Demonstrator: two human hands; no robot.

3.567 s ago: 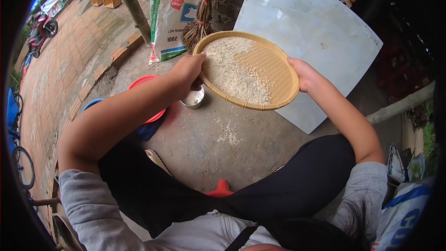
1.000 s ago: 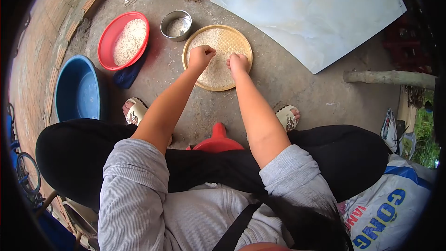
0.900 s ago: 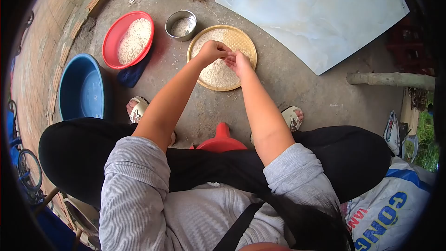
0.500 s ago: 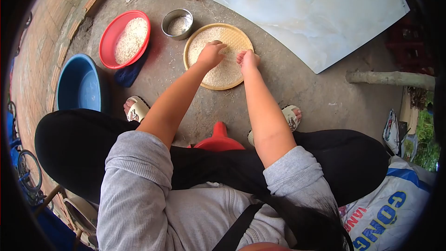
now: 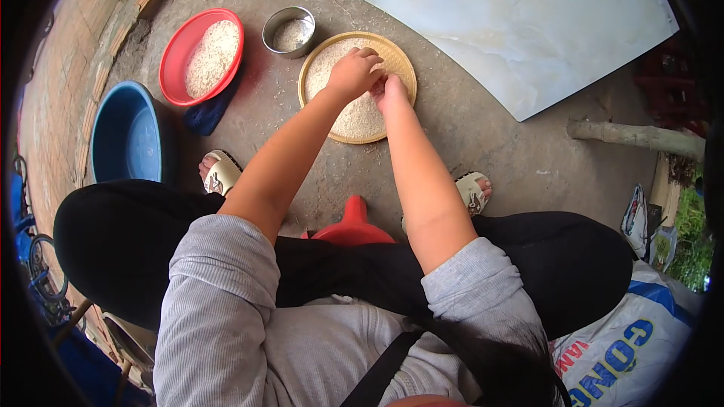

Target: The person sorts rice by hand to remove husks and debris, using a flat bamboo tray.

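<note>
A round woven bamboo tray [image 5: 408,68] lies on the ground in front of me, with pale rice grains [image 5: 357,122] spread over much of it. Above the grains my left hand [image 5: 356,74] is bent at the fingers, its fingertips drawn together against the other hand. My right hand [image 5: 391,93] is closed, thumb side up, over the tray's right part. The two hands meet at the fingertips. Anything between the fingers is too small or too hidden to make out.
Left of the tray stand a metal bowl [image 5: 289,32] with some grains, a red basin [image 5: 167,68] of rice and a blue basin [image 5: 130,138]. A marbled sheet [image 5: 513,22] lies at the upper right, near a wooden log [image 5: 633,136]. A printed sack [image 5: 626,347] sits at my right.
My right hand has moved left and my left hand slightly up and right, so the hands, apart before, now touch. The view has shifted slightly.
</note>
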